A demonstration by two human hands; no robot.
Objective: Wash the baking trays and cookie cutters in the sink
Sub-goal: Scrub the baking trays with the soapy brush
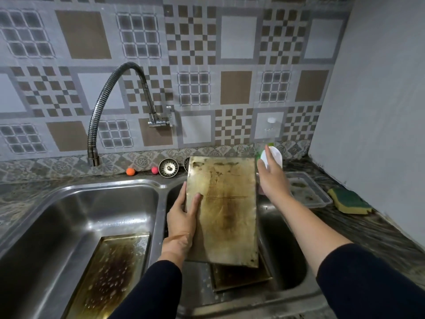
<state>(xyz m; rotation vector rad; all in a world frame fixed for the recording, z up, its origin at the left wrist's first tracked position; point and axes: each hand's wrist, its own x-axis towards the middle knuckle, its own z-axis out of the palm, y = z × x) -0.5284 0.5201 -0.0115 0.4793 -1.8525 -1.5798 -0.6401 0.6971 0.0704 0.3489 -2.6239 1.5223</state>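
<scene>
We hold one stained baking tray point(224, 208) over the right basin point(287, 256) of the double sink, tilted with its far edge raised toward the tiled wall. The left hand point(181, 223) grips the tray's left edge, thumb curled onto the upper face and fingers behind. A second tray point(239, 276) lies in the right basin beneath the held one, mostly covered by it. A third tray point(110, 275) rests flat in the left basin point(76, 215), wet and darkly stained. The right hand point(271, 174) reaches to the far right corner of the desk point(368, 229), its grip closed loosely around a white bottle point(273, 158); how firmly the fingers close, we cannot tell. A clear bottle point(271, 130) stands just behind it against the wall. A clear plastic container point(307, 188) sits on the desk right of the sink, with a yellow-green sponge point(349, 201) just beside it near the side wall. Along the back edge stand an orange ball point(130, 171), a pink ball point(154, 170) and a metal strainer point(168, 168). The flexible faucet point(108, 102) arches over the left basin. No cookie cutters can be identified.
</scene>
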